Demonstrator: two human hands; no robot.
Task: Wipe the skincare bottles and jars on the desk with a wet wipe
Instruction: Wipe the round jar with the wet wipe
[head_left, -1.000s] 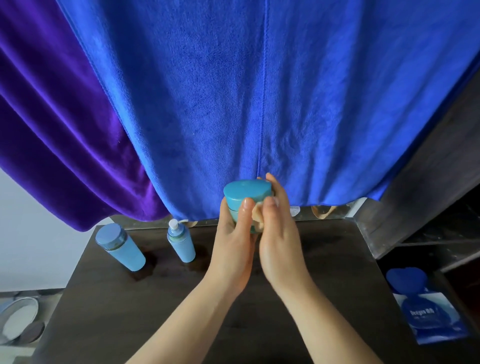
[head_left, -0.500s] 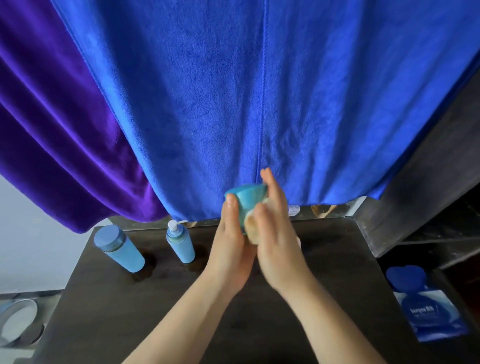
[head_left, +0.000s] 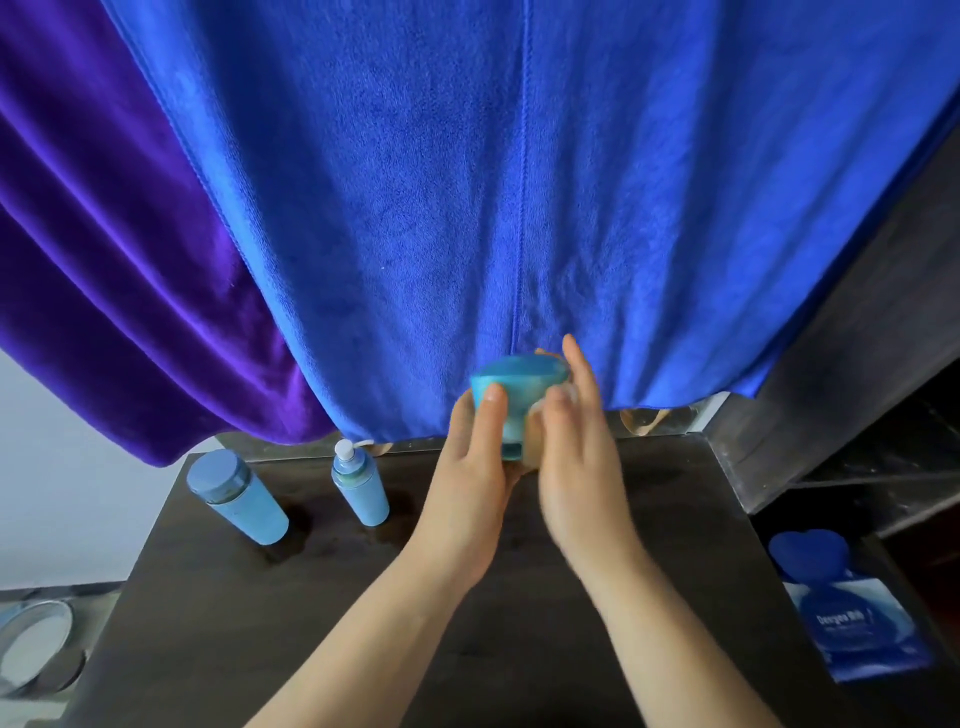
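Jar wipe in progress above the far edge of the surface (head_left: 363, 623).

Left to right: capped bottle (head_left: 239, 499) at the far-left corner; pump bottle (head_left: 361, 488) beside it; left hand (head_left: 467, 483), grip closed around the jar (head_left: 514, 405), held clear of the surface; right hand (head_left: 576, 457), grip pressing the wipe (head_left: 535, 436) to the jar's side. The jar appears rigid, smooth, probably slick when wet: hold by the wall below the lid. No jar label legible; writing on the packet (head_left: 852, 629) off the right edge is too blurred to read.

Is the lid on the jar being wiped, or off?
On. The teal lid caps the jar, which the left hand holds above the desk while the right hand presses the wipe against its side.
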